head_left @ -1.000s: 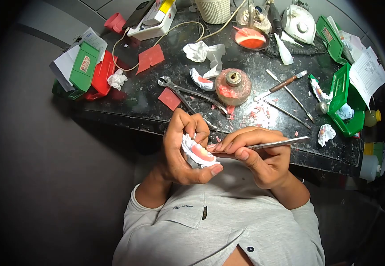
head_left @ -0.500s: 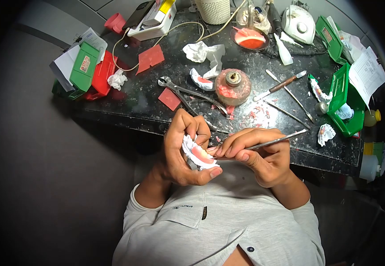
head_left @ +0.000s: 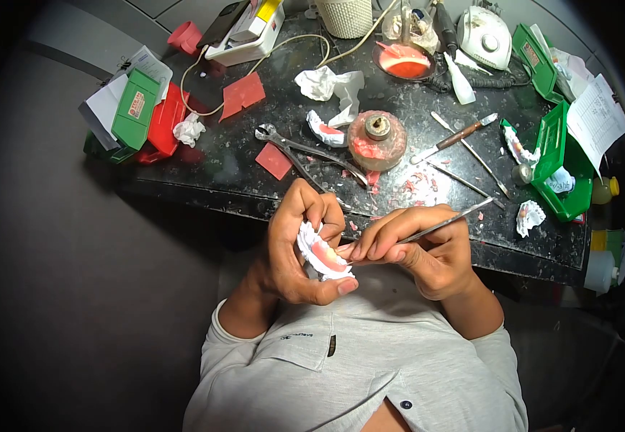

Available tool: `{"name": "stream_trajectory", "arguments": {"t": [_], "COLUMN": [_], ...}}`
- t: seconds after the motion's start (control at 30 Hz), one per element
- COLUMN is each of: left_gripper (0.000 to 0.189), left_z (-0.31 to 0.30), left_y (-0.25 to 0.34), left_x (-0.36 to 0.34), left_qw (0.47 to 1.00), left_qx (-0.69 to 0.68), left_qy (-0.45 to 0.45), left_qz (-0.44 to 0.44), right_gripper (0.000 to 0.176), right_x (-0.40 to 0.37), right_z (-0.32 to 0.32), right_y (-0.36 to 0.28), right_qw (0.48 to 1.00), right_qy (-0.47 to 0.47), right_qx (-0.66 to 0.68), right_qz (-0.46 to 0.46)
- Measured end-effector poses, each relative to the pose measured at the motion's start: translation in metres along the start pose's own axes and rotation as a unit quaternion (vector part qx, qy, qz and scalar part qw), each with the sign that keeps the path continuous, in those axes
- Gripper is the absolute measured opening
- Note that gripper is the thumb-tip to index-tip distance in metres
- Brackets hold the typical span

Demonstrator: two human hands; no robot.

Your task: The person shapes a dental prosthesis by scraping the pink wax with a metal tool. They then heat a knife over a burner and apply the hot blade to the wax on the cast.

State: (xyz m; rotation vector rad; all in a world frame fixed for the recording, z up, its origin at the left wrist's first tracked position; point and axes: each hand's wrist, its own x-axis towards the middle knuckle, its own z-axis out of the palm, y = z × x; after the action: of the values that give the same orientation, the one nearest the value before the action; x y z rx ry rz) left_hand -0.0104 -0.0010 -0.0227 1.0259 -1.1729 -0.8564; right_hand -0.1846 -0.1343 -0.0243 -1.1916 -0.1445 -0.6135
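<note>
My left hand (head_left: 291, 248) is wrapped round a white plaster dental model (head_left: 316, 253) that carries pink wax and pale teeth. Its thumb lies along the model's lower edge. Between the thumb and fingers of my right hand (head_left: 428, 252) is a thin metal carving tool (head_left: 446, 224), slanting up to the right. The tool's working end meets the model's right side near the pink wax, partly hidden by my fingertips. Both hands are close together in front of the bench's near edge.
On the black bench (head_left: 219, 162) lie pliers (head_left: 302, 151), a glass burner (head_left: 377, 140), a brown-handled knife (head_left: 464, 135), pink wax sheets (head_left: 243, 96) and wax crumbs. Green boxes (head_left: 550, 147) stand at the right; a green and a red box (head_left: 167, 122) at the left.
The model has tilted slightly in my left hand. The far end of the carving tool has swung up and a little left, so the tool slants more steeply.
</note>
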Motion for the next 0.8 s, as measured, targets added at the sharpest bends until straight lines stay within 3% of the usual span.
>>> {"name": "stream_trajectory", "arguments": {"t": [0.2, 0.4, 0.5, 0.57, 0.6, 0.67, 0.7, 0.73, 0.8], "left_gripper": [0.068, 0.068, 0.069, 0.07, 0.07, 0.071, 0.072, 0.073, 0.073], "left_z": [0.002, 0.001, 0.001, 0.005, 0.007, 0.003, 0.002, 0.002, 0.002], "left_y": [0.003, 0.001, 0.004, 0.002, 0.001, -0.006, -0.009, -0.011, -0.011], "left_x": [-0.001, -0.002, 0.0, -0.001, -0.001, -0.002, -0.003, -0.004, -0.003], "left_qw": [0.999, 0.999, 1.0, 0.999, 0.994, 0.988, 0.985, 0.983, 0.985], "left_qx": [-0.032, -0.036, -0.022, 0.02, 0.062, 0.111, 0.119, 0.127, 0.098], "left_qy": [-0.003, -0.004, 0.012, 0.044, 0.077, 0.08, 0.087, 0.094, 0.092], "left_qz": [-0.024, -0.018, -0.005, 0.018, 0.04, 0.074, 0.085, 0.096, 0.109], "right_gripper": [0.011, 0.012, 0.013, 0.017, 0.017, 0.021, 0.037, 0.038, 0.036], "right_x": [0.0, -0.001, 0.0, 0.002, 0.003, 0.006, 0.007, 0.007, 0.003], "right_z": [0.005, 0.0, 0.004, 0.002, -0.001, -0.007, -0.002, -0.001, 0.005], "right_y": [0.0, 0.001, 0.0, 0.003, 0.001, -0.006, -0.001, -0.003, -0.007], "right_qw": [0.999, 1.0, 0.996, 0.996, 0.996, 0.973, 0.965, 0.943, 0.931], "right_qy": [0.028, -0.003, 0.045, 0.073, 0.073, 0.002, -0.031, -0.08, -0.053], "right_qx": [0.025, 0.013, 0.077, 0.007, 0.007, -0.186, -0.198, -0.264, -0.338], "right_qz": [0.022, 0.019, 0.033, -0.058, -0.058, -0.137, -0.169, -0.187, -0.13]}}
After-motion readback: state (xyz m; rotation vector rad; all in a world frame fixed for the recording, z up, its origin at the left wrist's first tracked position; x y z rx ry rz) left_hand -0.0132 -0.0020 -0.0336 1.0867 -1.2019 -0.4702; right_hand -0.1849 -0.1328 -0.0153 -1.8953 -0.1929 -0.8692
